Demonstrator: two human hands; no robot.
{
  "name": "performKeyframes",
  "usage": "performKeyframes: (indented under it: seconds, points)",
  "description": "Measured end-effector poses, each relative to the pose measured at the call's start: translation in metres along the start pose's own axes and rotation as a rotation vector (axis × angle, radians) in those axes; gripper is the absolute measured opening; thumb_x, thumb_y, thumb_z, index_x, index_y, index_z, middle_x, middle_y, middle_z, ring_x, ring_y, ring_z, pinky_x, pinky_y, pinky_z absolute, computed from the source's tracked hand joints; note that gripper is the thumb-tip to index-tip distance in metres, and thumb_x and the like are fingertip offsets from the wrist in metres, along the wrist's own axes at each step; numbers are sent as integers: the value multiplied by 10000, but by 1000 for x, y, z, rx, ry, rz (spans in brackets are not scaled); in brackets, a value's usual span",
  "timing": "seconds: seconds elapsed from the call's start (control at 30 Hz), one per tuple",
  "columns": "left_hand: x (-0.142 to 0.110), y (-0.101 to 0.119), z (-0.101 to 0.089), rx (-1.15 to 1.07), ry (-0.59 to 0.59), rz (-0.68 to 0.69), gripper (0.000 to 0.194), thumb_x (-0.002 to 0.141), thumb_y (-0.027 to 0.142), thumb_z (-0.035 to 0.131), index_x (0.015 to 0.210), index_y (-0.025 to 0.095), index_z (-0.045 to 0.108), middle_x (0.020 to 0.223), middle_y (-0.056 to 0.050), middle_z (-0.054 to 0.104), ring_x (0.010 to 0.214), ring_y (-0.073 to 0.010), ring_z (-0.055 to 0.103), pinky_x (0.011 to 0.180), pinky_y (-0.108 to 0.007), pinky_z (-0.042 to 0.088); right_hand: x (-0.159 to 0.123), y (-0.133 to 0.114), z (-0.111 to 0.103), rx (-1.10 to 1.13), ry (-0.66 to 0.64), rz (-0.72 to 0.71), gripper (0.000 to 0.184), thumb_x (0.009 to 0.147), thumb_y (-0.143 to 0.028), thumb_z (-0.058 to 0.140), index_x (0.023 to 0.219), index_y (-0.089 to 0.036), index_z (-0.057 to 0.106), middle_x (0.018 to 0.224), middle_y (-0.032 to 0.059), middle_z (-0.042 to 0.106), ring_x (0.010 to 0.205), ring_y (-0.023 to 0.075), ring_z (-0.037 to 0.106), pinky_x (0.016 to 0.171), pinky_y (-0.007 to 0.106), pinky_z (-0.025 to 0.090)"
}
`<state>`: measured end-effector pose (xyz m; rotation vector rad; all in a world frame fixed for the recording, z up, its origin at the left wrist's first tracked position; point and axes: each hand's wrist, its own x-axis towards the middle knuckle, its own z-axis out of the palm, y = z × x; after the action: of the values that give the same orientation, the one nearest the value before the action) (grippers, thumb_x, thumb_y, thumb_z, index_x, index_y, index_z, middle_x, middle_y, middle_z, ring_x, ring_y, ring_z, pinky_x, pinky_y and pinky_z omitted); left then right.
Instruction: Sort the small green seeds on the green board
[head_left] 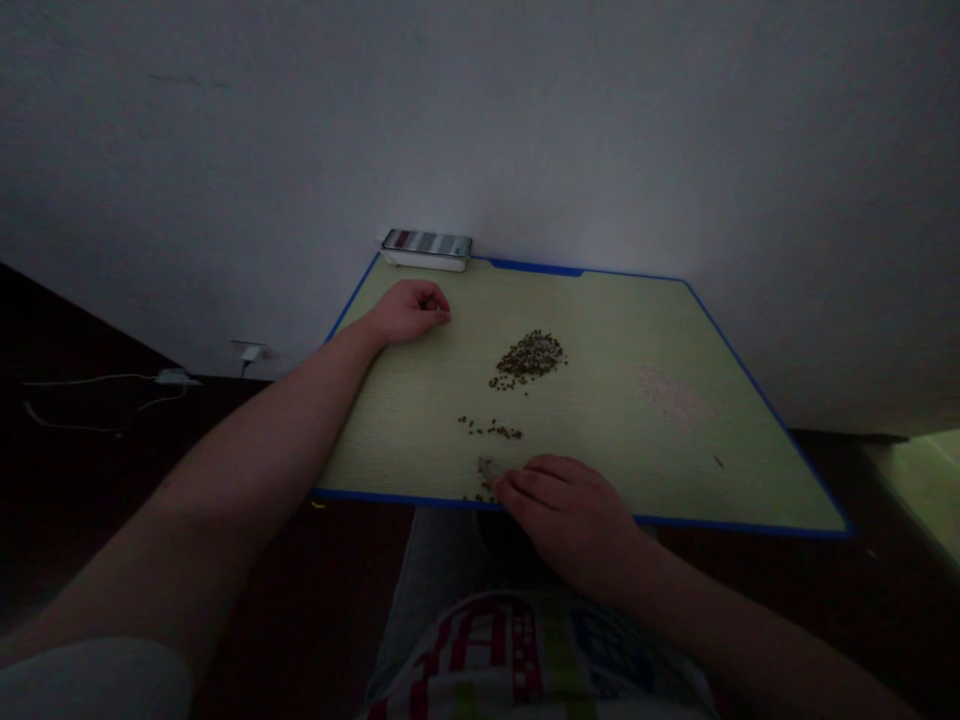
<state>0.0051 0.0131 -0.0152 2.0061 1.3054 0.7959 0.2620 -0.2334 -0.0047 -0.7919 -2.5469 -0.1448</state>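
Observation:
My left hand [411, 312] rests on the far left of the pale yellow-green board [420, 400], its fingers curled and nothing showing between them. At the near edge, my right hand [562, 500] is closed on a small, clear, flat piece [486, 468], whose kind I cannot make out. A few small brown beans or seeds [484, 494] lie beside that piece, close to the edge. Just beyond it is a thin scatter of the same beans [502, 432], and farther back a larger pile [531, 356]. Below the edge, partly hidden by my right hand, is a dark round thing, perhaps a bowl [499, 535].
A pale pile of small grains [671, 395] lies on the board's right side, with a small dark sliver [718, 462] nearby. A white box with a dark striped top [426, 250] stands at the back left corner, by the wall. Cables and a plug [251, 352] are at left.

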Motion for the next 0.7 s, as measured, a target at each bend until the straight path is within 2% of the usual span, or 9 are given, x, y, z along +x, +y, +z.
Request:
performKeyframes:
  seconds: [0.1,0.33,0.5,0.7]
  points:
    - [0,0,0,4,-7,-3,173,673,283,692,764,140,656,592,29,515,561,-93,450,559,-253,349,-2,-7,-3,0,-3,-16,261,999,-147,463,1064,-92,709,883,78,755,759,201,632,687,332,531]
    - [0,-1,0,-3,-2,-6,167,667,285,690,752,145,657,582,28,522,565,-100,470,556,-244,359,3,-10,2,-145,-12,92,237,944,-101,517,1073,-98,716,910,98,759,792,211,631,696,335,532]
    - [1,-3,0,6,-3,-7,172,666,288,697,755,145,661,574,35,519,558,-97,468,545,-237,356,-6,1,1,-221,-39,164,282,877,-42,551,1097,-95,719,901,110,756,807,216,634,715,335,544]
    - [2,-5,1,-6,-1,15,162,669,290,690,745,152,652,570,42,512,543,-85,449,538,-230,343,-31,25,-10,-324,-73,206,365,812,12,528,1105,-68,732,948,140,765,848,252,661,741,371,578]
